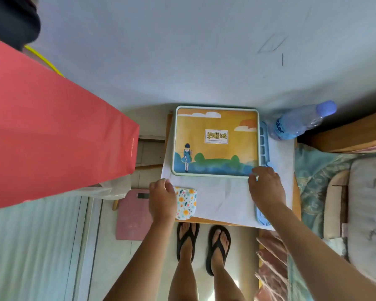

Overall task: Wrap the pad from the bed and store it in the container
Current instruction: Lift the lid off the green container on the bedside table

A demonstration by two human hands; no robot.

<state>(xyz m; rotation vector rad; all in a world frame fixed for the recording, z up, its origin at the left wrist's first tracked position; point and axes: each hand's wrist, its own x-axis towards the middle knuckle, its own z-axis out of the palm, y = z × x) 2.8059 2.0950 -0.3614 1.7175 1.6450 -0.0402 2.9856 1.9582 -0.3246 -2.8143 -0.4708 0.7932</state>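
A small floral pad (186,202) with orange flowers lies on a white sheet of paper (226,198) on a small wooden table. My left hand (162,199) rests on the pad's left edge and partly covers it. Behind the paper stands the container (215,141), a flat box with a closed orange and blue picture lid. My right hand (266,187) lies at the box's near right corner, fingers curled onto the lid's edge.
A large red paper bag (52,131) hangs at the left. A plastic water bottle (300,120) and a blue ice tray (264,146) sit right of the box. The bed (345,203) is on the right; a pink scale (131,213) lies on the floor.
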